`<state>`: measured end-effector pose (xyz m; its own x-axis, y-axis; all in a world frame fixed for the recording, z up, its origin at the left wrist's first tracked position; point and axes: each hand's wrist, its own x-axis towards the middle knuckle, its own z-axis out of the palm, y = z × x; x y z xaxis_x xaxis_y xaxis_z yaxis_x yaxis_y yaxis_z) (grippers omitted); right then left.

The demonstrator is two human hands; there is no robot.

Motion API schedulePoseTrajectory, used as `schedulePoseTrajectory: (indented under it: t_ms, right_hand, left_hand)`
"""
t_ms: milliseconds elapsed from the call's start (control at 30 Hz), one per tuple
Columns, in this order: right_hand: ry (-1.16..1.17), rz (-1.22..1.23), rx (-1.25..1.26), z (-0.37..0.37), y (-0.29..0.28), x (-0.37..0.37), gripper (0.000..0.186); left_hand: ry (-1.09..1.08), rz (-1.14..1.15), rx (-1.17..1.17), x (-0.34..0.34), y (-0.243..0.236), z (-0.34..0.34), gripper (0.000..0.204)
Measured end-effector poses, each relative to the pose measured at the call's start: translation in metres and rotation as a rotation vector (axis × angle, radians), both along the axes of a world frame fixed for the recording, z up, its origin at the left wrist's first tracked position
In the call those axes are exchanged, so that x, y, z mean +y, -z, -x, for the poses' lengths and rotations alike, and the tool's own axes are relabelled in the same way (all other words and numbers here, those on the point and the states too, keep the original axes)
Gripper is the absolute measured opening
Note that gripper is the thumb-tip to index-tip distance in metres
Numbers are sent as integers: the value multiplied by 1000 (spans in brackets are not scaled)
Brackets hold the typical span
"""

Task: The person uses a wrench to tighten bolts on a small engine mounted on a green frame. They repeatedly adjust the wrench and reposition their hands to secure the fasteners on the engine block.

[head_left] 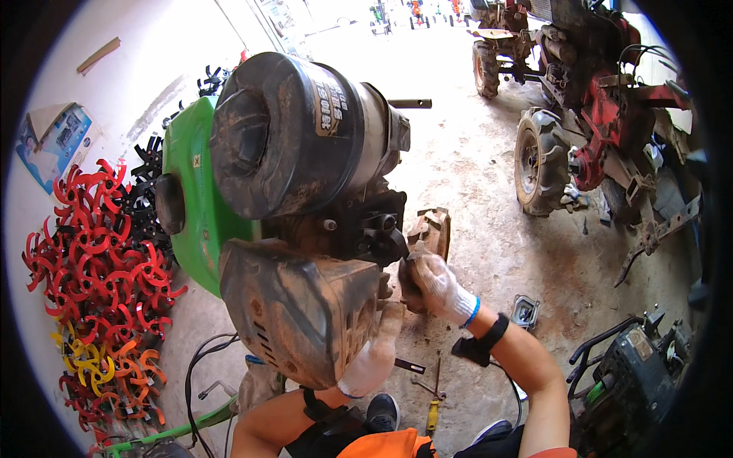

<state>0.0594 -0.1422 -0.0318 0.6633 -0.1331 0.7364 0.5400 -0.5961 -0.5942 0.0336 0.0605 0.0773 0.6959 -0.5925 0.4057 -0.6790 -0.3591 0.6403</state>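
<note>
Working on the right side of the engine (359,227), we would do well to steady the dusty shield (290,313) with our left hand (372,359), which lies at its right edge, though we cannot tell whether those fingers grip anything. Our right hand (439,288) is at the dark rounded part (410,284) just right of the shield, its fingers curled narrow with their hold partly hidden, so we should move it gently and feel for snags. The wrench (437,384) and screwdriver (433,416) on the near floor (489,389) deserve careful footing.
</note>
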Motion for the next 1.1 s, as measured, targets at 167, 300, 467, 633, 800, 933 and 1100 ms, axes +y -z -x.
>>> schedulePoseTrajectory:
  t_ms: [167, 300, 467, 633, 800, 933, 1100]
  right_hand:
    - [-87, 51, 216, 20, -11, 8, 40]
    - [-473, -315, 433, 31, -39, 3, 31]
    - [-252, 144, 642, 56, -84, -27, 25]
    - [-37, 102, 352, 69, -144, -64, 21]
    - [229, 677, -24, 42, -186, -44, 35]
    - [210, 892, 37, 17, -202, -34, 37]
    - [251, 905, 5, 16, -202, -35, 26]
  left_hand:
    - [44, 101, 399, -13, -20, -8, 37]
    - [167, 331, 696, -31, -10, -1, 35]
    - [225, 150, 493, -30, 20, -11, 36]
    - [81, 198, 506, -31, 39, -11, 37]
    - [109, 234, 675, -35, 34, -8, 41]
    - [143, 282, 719, -37, 26, -5, 43]
    - [121, 284, 735, -37, 27, 0, 47]
